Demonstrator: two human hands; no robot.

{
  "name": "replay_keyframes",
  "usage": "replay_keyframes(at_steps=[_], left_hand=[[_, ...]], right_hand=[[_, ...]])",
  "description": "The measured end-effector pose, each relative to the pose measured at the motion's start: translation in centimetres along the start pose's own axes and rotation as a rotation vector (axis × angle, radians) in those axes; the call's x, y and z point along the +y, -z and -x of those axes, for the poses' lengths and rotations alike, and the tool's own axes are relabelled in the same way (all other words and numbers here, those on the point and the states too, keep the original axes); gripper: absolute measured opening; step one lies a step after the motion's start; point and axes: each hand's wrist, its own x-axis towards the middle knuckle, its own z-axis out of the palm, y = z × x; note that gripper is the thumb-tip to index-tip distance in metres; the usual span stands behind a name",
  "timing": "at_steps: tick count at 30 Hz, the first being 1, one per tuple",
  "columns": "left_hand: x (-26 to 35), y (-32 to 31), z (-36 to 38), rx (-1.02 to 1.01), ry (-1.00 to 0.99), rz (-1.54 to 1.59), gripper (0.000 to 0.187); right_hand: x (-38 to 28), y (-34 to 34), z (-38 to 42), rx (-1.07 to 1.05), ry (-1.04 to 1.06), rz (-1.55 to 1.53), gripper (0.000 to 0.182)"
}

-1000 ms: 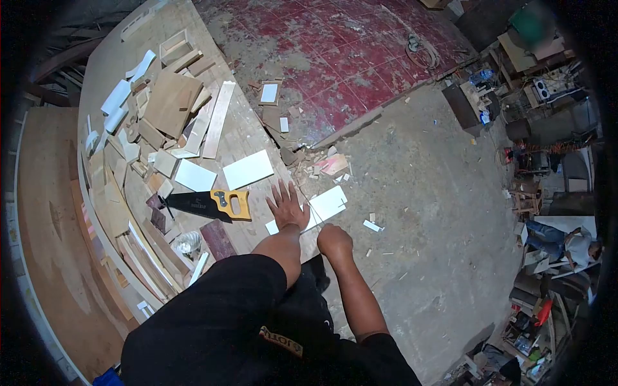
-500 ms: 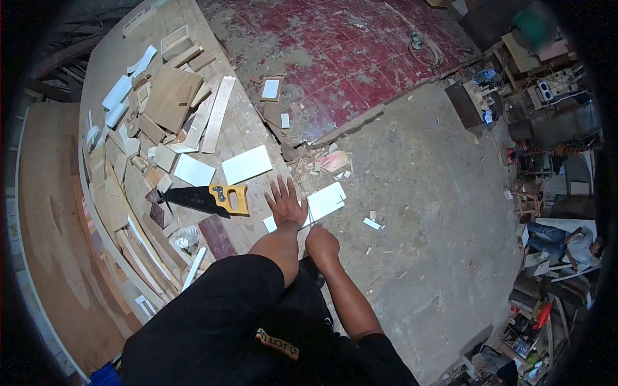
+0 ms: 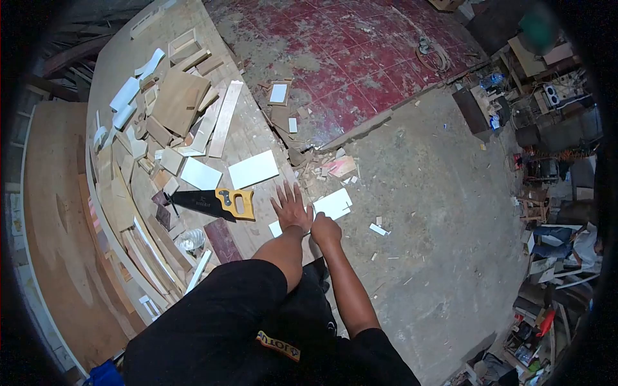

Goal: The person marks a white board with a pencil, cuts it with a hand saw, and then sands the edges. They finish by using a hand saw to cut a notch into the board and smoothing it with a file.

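Observation:
My left hand [image 3: 293, 209] lies with its fingers spread on a white board [image 3: 333, 204] at the table's right edge. One end of the board sticks out past the edge over the floor, and a slit shows near that end. Close beside it, my right hand [image 3: 326, 229] is closed in a fist at the board's near side; what it grips is hidden. To the left, a handsaw [image 3: 241, 204] with a yellow and black handle rests on the table. A larger white panel [image 3: 254, 170] lies beyond the saw.
Wood offcuts and a brown board [image 3: 177, 101] are piled on the table [image 3: 256, 138] at the left. A dark red piece [image 3: 222, 240] and clear plastic [image 3: 190, 240] lie nearer. Scraps litter the concrete floor [image 3: 418, 225]. A person [image 3: 555, 244] is at the far right.
My right hand has moved forward along my left hand, and the thin dark tool seen between them earlier is now hidden. My left hand stays flat on the board. The view has shifted slightly.

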Motion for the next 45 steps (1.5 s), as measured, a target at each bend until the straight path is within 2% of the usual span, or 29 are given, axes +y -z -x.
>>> replay_keyframes(at_steps=[3, 7, 13, 21, 25, 27, 32, 35, 38, 42, 44, 45], left_hand=[[0.1, -0.6, -0.1, -0.006, -0.003, -0.008, 0.084], [-0.1, -0.7, -0.4, -0.001, -0.005, -0.010, 0.086], [-0.1, -0.6, -0.4, 0.010, 0.000, 0.013, 0.083], [0.0, -0.9, -0.4, 0.000, 0.009, -0.028, 0.083], [0.1, -0.6, -0.6, -0.034, 0.016, -0.008, 0.083], [0.0, -0.5, -0.2, -0.019, 0.016, 0.013, 0.083], [0.2, -0.3, -0.4, -0.024, 0.012, -0.010, 0.085], [0.1, -0.3, -0.2, -0.008, -0.001, 0.006, 0.085], [0.3, 0.2, -0.2, -0.023, 0.010, -0.001, 0.084], [0.1, 0.1, -0.2, -0.030, 0.001, 0.005, 0.085], [0.1, -0.3, -0.5, -0.029, 0.009, -0.006, 0.085], [0.0, -0.6, -0.5, -0.005, 0.004, 0.006, 0.085]], right_hand=[[1.4, 0.0, 1.2, -0.001, -0.011, -0.008, 0.031], [0.1, 3.3, 4.6, -0.070, -0.055, 0.025, 0.030], [-0.2, 0.2, -0.9, 0.006, -0.017, 0.024, 0.032], [-0.1, 3.3, 3.5, -0.095, -0.069, 0.023, 0.033], [-1.3, 2.3, 0.1, -0.076, -0.103, -0.040, 0.034], [-1.9, 1.5, -0.7, -0.010, -0.014, -0.026, 0.035], [0.3, 2.5, 1.9, -0.120, -0.081, 0.037, 0.034], [-0.8, 4.3, 3.4, -0.152, -0.070, 0.037, 0.033], [-0.5, 0.9, -0.4, -0.046, -0.063, 0.021, 0.032], [0.2, 0.9, -0.3, 0.001, -0.027, -0.033, 0.031], [-0.6, 3.2, 2.3, -0.134, -0.063, 0.008, 0.032], [-0.9, 3.8, 3.0, -0.138, -0.064, 0.005, 0.032]])
